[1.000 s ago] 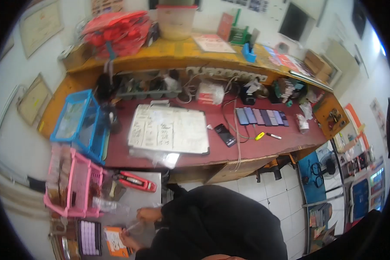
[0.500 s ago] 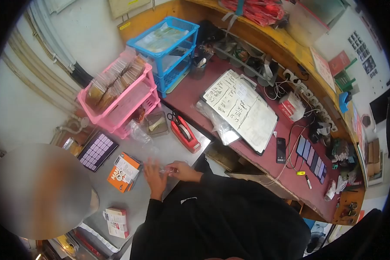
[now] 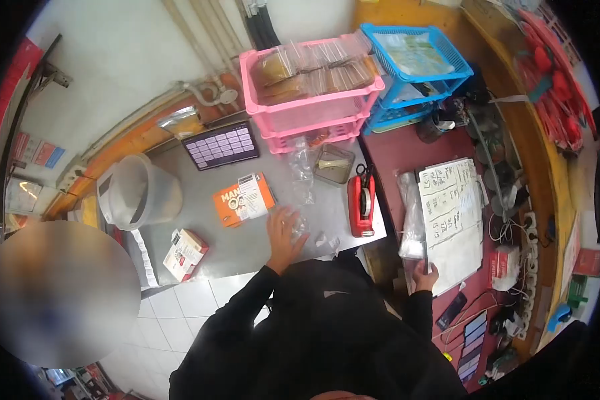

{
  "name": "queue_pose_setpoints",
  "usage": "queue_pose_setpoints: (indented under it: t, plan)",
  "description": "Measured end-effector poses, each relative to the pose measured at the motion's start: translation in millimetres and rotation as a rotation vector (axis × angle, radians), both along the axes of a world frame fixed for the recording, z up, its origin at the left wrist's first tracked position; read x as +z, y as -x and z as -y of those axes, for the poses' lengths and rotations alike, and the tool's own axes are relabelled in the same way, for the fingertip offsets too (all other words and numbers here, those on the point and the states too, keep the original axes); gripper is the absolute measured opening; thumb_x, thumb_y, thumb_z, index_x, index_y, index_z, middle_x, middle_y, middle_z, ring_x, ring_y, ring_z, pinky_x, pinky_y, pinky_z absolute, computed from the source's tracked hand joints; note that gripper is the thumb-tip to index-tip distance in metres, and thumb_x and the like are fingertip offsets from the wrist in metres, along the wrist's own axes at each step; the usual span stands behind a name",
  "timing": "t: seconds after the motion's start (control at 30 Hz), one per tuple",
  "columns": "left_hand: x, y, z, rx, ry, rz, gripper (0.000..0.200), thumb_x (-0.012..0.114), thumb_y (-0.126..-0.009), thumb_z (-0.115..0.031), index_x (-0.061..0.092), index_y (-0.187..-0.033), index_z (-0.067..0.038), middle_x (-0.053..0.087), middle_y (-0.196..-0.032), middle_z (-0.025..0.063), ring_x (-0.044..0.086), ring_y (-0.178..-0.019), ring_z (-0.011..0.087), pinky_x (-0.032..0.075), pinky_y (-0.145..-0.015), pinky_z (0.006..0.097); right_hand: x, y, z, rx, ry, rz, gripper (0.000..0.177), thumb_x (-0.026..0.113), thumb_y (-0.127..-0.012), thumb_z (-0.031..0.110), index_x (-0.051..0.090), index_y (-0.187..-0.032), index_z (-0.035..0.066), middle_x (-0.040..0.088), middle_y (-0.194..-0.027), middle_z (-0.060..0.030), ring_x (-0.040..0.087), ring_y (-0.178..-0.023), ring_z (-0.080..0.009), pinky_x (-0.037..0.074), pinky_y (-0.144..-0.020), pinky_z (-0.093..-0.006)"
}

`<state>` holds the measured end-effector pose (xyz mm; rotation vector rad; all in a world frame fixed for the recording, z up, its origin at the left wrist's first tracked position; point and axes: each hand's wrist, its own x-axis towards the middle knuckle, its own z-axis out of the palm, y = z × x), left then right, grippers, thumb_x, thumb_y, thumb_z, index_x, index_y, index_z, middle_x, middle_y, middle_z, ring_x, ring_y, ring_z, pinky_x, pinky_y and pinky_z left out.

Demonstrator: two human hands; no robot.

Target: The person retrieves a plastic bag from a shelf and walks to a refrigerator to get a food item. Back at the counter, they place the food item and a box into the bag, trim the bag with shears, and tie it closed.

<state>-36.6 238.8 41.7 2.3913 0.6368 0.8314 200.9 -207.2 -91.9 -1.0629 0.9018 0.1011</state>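
Observation:
My left hand (image 3: 287, 237) rests on the grey table with its fingers spread, over a crinkled piece of clear plastic (image 3: 301, 228). An orange box (image 3: 228, 205) with a white label lies just left of it, and a red tape dispenser (image 3: 362, 210) stands to its right. My right hand (image 3: 425, 276) is at the lower left corner of a whiteboard (image 3: 455, 230) covered in handwriting. Its thumb and fingers are apart, and I see nothing held in them. Beside the board lies a clear plastic bag (image 3: 412, 220), a little above the right hand.
A pink basket rack (image 3: 313, 103) full of packets and a blue rack (image 3: 413, 83) stand at the back. A tablet (image 3: 220, 145), a clear tub (image 3: 140, 193) and a small white-and-red box (image 3: 185, 255) are on the left. Phones (image 3: 472, 343) and cables lie at lower right.
My hands were together over a small reddish item; now they are apart. The right hand has moved right to the whiteboard, the left stays on the grey table. The view has turned left.

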Motion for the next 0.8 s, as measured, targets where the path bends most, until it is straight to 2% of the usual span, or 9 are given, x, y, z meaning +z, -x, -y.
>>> queue_pose_setpoints:
  t: [0.03, 0.1, 0.17, 0.2, 0.3, 0.4, 0.47, 0.6, 0.8]
  plan:
    - [3.1, -10.4, 5.1, -0.061, 0.007, 0.010, 0.048, 0.069, -0.079, -0.034, 0.056, -0.119, -0.011, 0.052, -0.123, 0.0124, 0.046, -0.117, 0.0316, 0.027, -0.101, 0.0537, 15.5, -5.5, -3.3, -0.403, -0.444, -0.236, 0.018, 0.060, -0.077, 0.015, 0.059, -0.090, 0.002, 0.065, -0.086, -0.0113, 0.066, -0.082, -0.0249, 0.056, -0.072, -0.0339]
    - [7.3, -34.4, 18.6, -0.203, 0.033, 0.029, 0.028, 0.068, -0.079, -0.024, 0.063, -0.103, -0.010, 0.062, -0.103, 0.0081, 0.056, -0.101, 0.0269, 0.035, -0.094, 0.0474, 21.8, -4.5, -4.1, -0.374, -0.361, -0.130, 0.023, 0.062, -0.076, 0.016, 0.060, -0.093, 0.001, 0.066, -0.089, -0.0130, 0.066, -0.085, -0.0261, 0.056, -0.076, -0.0354]
    - [13.2, -68.9, 44.4, -0.356, 0.136, 0.087, 0.017, 0.066, -0.080, -0.018, 0.064, -0.095, -0.010, 0.063, -0.093, 0.0060, 0.058, -0.092, 0.0251, 0.039, -0.086, 0.0412, 40.8, -3.1, 3.3, -0.354, -0.345, -0.002, 0.026, 0.063, -0.074, 0.015, 0.062, -0.095, -0.001, 0.067, -0.092, -0.0139, 0.066, -0.087, -0.0268, 0.056, -0.079, -0.0358]
    - [18.0, -90.7, 61.6, -0.454, 0.198, 0.120, 0.011, 0.065, -0.080, -0.015, 0.065, -0.091, -0.010, 0.064, -0.089, 0.0049, 0.059, -0.087, 0.0242, 0.041, -0.082, 0.0382, 48.6, -3.2, 19.0, -0.212, -0.369, 0.055, 0.024, 0.063, -0.075, 0.014, 0.062, -0.093, -0.002, 0.067, -0.091, -0.0134, 0.066, -0.085, -0.0262, 0.056, -0.080, -0.0352]
    - [41.5, -162.1, 110.4, -0.774, 0.288, 0.002, 0.013, 0.061, -0.084, -0.014, 0.066, -0.094, -0.008, 0.064, -0.093, 0.0102, 0.059, -0.091, 0.0258, 0.045, -0.080, 0.0355, 105.5, -4.8, 19.4, -0.188, -0.466, 0.134, 0.013, 0.060, -0.082, 0.007, 0.060, -0.090, -0.004, 0.067, -0.089, -0.0150, 0.067, -0.082, -0.0255, 0.056, -0.083, -0.0325]
    - [35.7, -247.9, 172.6, -0.924, 0.254, 0.133, 0.010, 0.060, -0.083, -0.013, 0.066, -0.088, -0.007, 0.065, -0.089, 0.0117, 0.061, -0.086, 0.0291, 0.046, -0.080, 0.0383, 147.7, -15.3, 10.9, -0.248, -0.505, 0.100, 0.013, 0.059, -0.082, 0.002, 0.056, -0.091, -0.006, 0.063, -0.093, -0.0142, 0.065, -0.085, -0.0248, 0.058, -0.079, -0.0297]
    - [10.0, -296.3, 198.1, -1.079, 0.056, 0.013, 0.010, 0.059, -0.081, -0.010, 0.066, -0.086, -0.006, 0.065, -0.088, 0.0131, 0.062, -0.085, 0.0312, 0.048, -0.080, 0.0407, 164.5, -19.1, 9.8, -0.260, -0.533, 0.071, 0.014, 0.058, -0.082, 0.002, 0.055, -0.092, -0.007, 0.063, -0.094, -0.0150, 0.065, -0.087, -0.0259, 0.058, -0.079, -0.0299]
    - [-63.9, -364.3, 212.5, -1.085, -0.377, -0.402, 0.020, 0.057, -0.075, -0.008, 0.064, -0.094, -0.004, 0.066, -0.090, 0.0116, 0.064, -0.084, 0.0294, 0.050, -0.077, 0.0414, 173.9, -22.0, 10.4, -0.260, -0.584, 0.005, 0.015, 0.058, -0.081, 0.001, 0.054, -0.093, -0.007, 0.062, -0.095, -0.0164, 0.065, -0.088, -0.0274, 0.058, -0.080, -0.0304]
    - [-55.4, -387.4, 185.3, -1.446, -0.331, -0.582, 0.030, 0.069, -0.067, -0.026, 0.068, -0.090, -0.007, 0.066, -0.089, 0.0153, 0.065, -0.085, 0.0312, 0.051, -0.075, 0.0427, 172.1, -22.5, 14.7, -0.217, -0.642, -0.095, 0.016, 0.058, -0.081, 0.002, 0.054, -0.095, -0.006, 0.063, -0.096, -0.0167, 0.065, -0.090, -0.0276, 0.057, -0.078, -0.0292]
